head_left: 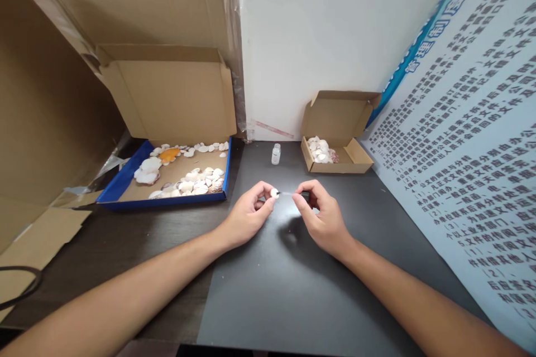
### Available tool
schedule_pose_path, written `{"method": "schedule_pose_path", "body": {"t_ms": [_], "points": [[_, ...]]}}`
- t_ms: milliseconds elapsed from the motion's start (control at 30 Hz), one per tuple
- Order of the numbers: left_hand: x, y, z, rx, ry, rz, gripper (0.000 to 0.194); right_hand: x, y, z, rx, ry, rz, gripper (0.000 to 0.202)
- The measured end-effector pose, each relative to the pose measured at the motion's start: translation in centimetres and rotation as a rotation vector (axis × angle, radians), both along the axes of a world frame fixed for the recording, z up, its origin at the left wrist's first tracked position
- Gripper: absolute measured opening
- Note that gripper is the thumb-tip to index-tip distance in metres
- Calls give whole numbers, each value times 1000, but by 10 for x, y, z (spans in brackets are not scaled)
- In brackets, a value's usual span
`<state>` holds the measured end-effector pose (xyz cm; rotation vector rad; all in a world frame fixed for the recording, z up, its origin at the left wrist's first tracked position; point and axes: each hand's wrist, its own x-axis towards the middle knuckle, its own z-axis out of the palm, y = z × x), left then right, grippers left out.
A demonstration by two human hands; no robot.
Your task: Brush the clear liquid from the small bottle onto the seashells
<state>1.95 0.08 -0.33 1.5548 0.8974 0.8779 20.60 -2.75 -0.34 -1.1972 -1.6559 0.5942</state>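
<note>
Between the thumb and fingers of my left hand [251, 212] is a small white shell [274, 193]. My right hand [320, 215] grips a small applicator brush with a dark cap [306, 196]. Its thin pale stem runs left, and the dark tip meets the shell or lies right against it. Beyond both hands stands a small clear glass bottle [276, 154] with a label, upright and with no cap on it.
At the left, a blue-edged cardboard box [205, 198] holds white shells and one orange shell. A smaller cardboard box [347, 168] at the back right also contains shells. A grey mat [268, 301] covers the dark table [167, 251]. A printed sheet [469, 122] borders the right side.
</note>
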Motion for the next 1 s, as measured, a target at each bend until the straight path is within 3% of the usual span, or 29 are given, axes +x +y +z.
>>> {"method": "schedule_pose_path", "body": {"t_ms": [100,300,467,667,867,1000], "points": [[0,1,-2,-37,-18,1,24,2,1,1,7,16,-51,10],[0,9,-4,-253,-239,10,25,1,-2,3,25,26,105,10],[-1,8,2,-380,-352,-40,21,-1,-2,1,38,-6,126,10],[-1,7,3,-413,-367,-21,20,1,1,2,20,-83,-26,11],[0,7,3,-450,-360,-19,23,-2,-5,2,49,-69,108,9],[0,7,5,-445,-369,-5,24,-2,-3,3,44,-94,35,11]]}}
